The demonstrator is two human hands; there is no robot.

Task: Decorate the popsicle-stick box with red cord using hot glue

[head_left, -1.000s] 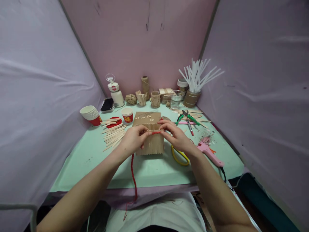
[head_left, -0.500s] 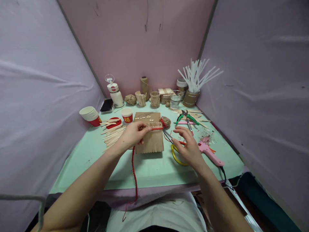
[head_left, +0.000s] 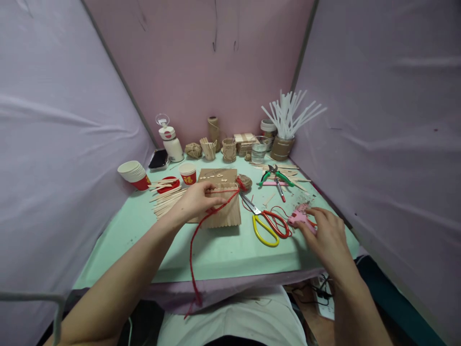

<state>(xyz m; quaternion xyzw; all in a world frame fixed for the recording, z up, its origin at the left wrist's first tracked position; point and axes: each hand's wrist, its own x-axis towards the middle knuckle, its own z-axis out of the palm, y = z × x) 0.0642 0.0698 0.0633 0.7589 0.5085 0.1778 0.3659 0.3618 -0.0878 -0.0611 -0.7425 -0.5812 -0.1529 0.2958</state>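
My left hand (head_left: pixel 200 199) is at the left side of a small box faced with wooden sticks (head_left: pixel 229 214), its fingers on a red braided cord (head_left: pixel 193 259). The cord runs from the box's top right corner past my fingers and hangs over the table's front edge. At the right, my right hand (head_left: pixel 322 228) has its thumb and fingers around a pink glue gun (head_left: pixel 300 218). Scissors with red and yellow handles (head_left: pixel 266 228) lie open between the box and the glue gun. Brown cardboard with small pale pieces (head_left: pixel 218 176) is behind the box's stick-covered face.
Stacked paper cups (head_left: pixel 133 174), a red dish (head_left: pixel 168 184) and loose sticks (head_left: pixel 165 204) are on the left. Green-handled pliers (head_left: pixel 275 175) lie behind the scissors. A glass of water (head_left: pixel 259 151) and a pot of white glue sticks (head_left: pixel 283 148) stand at the back.
My right hand has moved right from beside the scissors to the glue gun. The red cord now slants down from the box's corner instead of lying straight along its top edge.
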